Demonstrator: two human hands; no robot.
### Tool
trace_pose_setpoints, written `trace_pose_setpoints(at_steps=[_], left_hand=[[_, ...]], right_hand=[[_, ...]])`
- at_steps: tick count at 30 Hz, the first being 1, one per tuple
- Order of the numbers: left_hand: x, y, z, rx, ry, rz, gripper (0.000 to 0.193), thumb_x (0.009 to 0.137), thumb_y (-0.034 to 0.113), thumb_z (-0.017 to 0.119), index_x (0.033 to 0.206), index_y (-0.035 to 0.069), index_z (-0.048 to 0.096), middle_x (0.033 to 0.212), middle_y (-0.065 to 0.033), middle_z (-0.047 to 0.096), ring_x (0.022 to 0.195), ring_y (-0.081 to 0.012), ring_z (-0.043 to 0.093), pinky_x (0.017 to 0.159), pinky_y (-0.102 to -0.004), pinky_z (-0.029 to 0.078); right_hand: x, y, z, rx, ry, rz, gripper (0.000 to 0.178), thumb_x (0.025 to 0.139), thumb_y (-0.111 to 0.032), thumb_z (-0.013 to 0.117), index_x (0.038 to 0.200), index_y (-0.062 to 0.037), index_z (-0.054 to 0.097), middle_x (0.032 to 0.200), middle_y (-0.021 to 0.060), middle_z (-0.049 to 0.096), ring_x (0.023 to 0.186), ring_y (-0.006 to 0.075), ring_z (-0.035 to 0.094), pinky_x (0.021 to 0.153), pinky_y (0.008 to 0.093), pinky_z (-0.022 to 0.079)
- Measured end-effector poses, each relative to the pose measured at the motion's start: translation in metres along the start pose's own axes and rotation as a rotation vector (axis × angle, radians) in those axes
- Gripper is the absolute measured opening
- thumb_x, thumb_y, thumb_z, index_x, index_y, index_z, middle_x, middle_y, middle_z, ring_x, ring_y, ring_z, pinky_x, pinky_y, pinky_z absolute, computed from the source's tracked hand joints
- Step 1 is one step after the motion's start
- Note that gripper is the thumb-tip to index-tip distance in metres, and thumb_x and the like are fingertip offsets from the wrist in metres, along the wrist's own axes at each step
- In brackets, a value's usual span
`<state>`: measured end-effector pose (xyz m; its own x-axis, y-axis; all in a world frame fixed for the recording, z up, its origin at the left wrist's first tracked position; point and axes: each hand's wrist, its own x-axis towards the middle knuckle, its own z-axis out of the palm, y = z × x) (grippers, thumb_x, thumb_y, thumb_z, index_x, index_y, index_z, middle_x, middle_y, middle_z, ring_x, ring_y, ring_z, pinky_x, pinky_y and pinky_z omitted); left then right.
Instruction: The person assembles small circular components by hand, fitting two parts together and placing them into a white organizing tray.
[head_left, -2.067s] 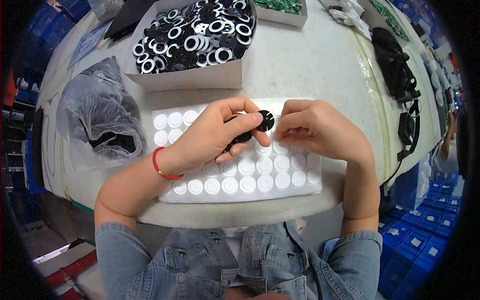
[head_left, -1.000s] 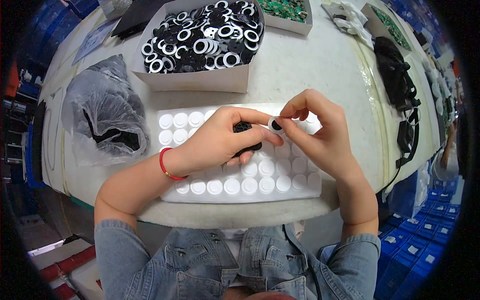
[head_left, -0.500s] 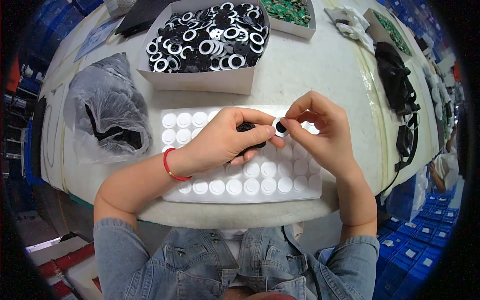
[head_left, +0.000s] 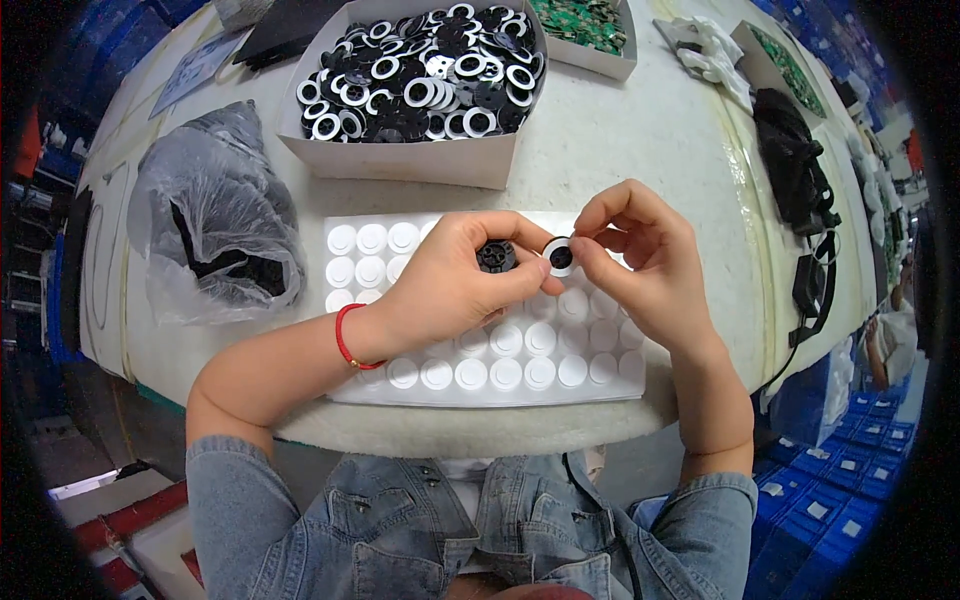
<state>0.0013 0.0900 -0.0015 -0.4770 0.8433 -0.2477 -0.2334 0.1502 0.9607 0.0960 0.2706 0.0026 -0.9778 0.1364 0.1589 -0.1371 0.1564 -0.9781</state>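
Between my two hands is a small round disc (head_left: 560, 257), black in the middle with a white ring. My right hand (head_left: 640, 260) pinches its right edge between thumb and fingertips. The thumb and forefinger of my left hand (head_left: 470, 270) meet its left edge. Curled inside that same left hand is a black round plastic part (head_left: 496, 257) with a spoked face; whether more parts lie beneath it is hidden. Under both hands lies a white tray (head_left: 470, 398) with rows of round white pieces, several of them covered by my hands.
An open carton (head_left: 400, 158) full of black-and-white ring discs stands beyond the tray. Left of the tray sits a clear plastic bag (head_left: 215, 215) with dark contents. Farther back is a box of green circuit boards (head_left: 585, 22). A black bundle with a cable (head_left: 795, 165) lies at right.
My left hand has turned slightly, so the black part's spoked face now shows more. The ring disc has tilted a little between my fingertips. Both hands stay over the tray.
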Motion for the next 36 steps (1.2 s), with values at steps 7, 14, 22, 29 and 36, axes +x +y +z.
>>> trace_pose_setpoints(at_steps=[7, 14, 22, 29, 36], left_hand=[[0.000, -0.005, -0.001, 0.075, 0.016, 0.089, 0.016, 0.090, 0.015, 0.060, 0.098, 0.002, 0.061, 0.079, -0.0049, 0.070, 0.046, -0.0002, 0.046, 0.040, -0.0164, 0.035], [0.001, -0.005, 0.000, 0.068, 0.036, 0.088, 0.015, 0.091, 0.017, 0.059, 0.094, 0.003, 0.061, 0.076, -0.0028, 0.069, 0.049, 0.0004, 0.046, 0.042, -0.0170, 0.036], [0.001, -0.010, 0.002, 0.116, 0.070, 0.238, 0.011, 0.089, 0.008, 0.059, 0.091, -0.003, 0.061, 0.084, -0.0039, 0.066, 0.072, -0.0081, 0.066, 0.060, -0.0199, 0.050], [-0.005, -0.007, 0.004, 0.117, 0.069, 0.183, 0.012, 0.084, 0.006, 0.062, 0.091, -0.003, 0.062, 0.083, -0.0050, 0.067, 0.079, -0.0099, 0.066, 0.069, -0.0220, 0.051], [-0.005, 0.003, 0.004, 0.020, 0.136, 0.111, 0.011, 0.082, 0.008, 0.063, 0.087, -0.002, 0.064, 0.079, -0.0037, 0.068, 0.072, -0.0051, 0.061, 0.066, -0.0206, 0.048]], right_hand=[[-0.001, -0.002, 0.004, 0.007, 0.043, 0.052, 0.013, 0.082, 0.002, 0.062, 0.092, 0.0000, 0.054, 0.087, 0.0020, 0.057, 0.082, 0.0073, 0.058, 0.075, 0.0233, 0.051], [-0.003, -0.004, 0.007, 0.004, 0.031, 0.028, 0.013, 0.083, 0.000, 0.063, 0.092, 0.0009, 0.054, 0.087, 0.0027, 0.058, 0.081, 0.0079, 0.058, 0.073, 0.0235, 0.051], [-0.003, -0.003, 0.006, -0.015, 0.014, 0.038, 0.011, 0.084, 0.002, 0.061, 0.093, 0.0006, 0.054, 0.088, 0.0033, 0.058, 0.082, 0.0084, 0.059, 0.074, 0.0238, 0.051], [0.002, 0.002, -0.001, 0.219, -0.069, 0.170, 0.021, 0.082, 0.002, 0.061, 0.100, -0.0009, 0.051, 0.094, 0.0030, 0.055, 0.086, 0.0072, 0.056, 0.074, 0.0217, 0.048], [0.000, -0.001, 0.006, 0.291, -0.100, 0.181, 0.028, 0.081, 0.003, 0.061, 0.105, -0.0016, 0.049, 0.099, 0.0045, 0.053, 0.085, 0.0073, 0.056, 0.074, 0.0212, 0.046]])
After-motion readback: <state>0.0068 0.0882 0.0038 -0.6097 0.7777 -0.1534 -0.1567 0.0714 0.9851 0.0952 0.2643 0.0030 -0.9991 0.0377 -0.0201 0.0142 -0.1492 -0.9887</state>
